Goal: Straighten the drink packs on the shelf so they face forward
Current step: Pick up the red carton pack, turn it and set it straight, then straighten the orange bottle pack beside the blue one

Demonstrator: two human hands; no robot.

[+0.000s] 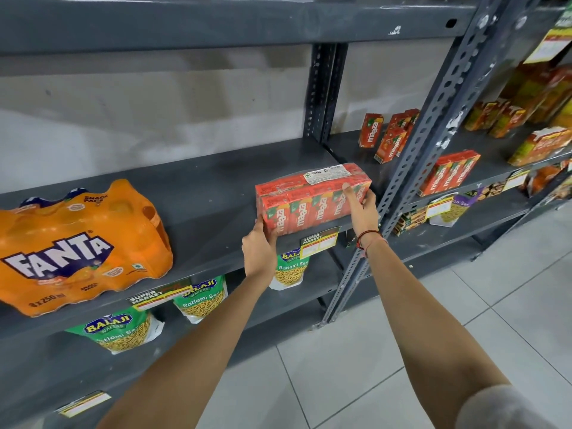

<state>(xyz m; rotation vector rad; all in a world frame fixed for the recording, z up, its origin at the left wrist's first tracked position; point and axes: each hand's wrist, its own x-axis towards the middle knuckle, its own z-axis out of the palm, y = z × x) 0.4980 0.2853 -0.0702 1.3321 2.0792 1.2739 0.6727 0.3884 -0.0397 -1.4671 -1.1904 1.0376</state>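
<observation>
Bare shelf [213, 193] is lying open between the Fanta pack [77, 246] and the Maaza pack [312, 196], with room behind both. The slotted upright [414, 156] is crowding the Maaza pack's right end, and the upper shelf [216, 23] is capping the space overhead.

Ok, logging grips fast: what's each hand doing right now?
Left hand: closed on the Maaza pack, lower left corner.
Right hand: closed on the same pack's right end.

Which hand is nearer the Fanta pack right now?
Left. The left hand grips the Maaza pack's near-left corner, on the side facing the Fanta pack; the right hand holds the far right end.
</observation>
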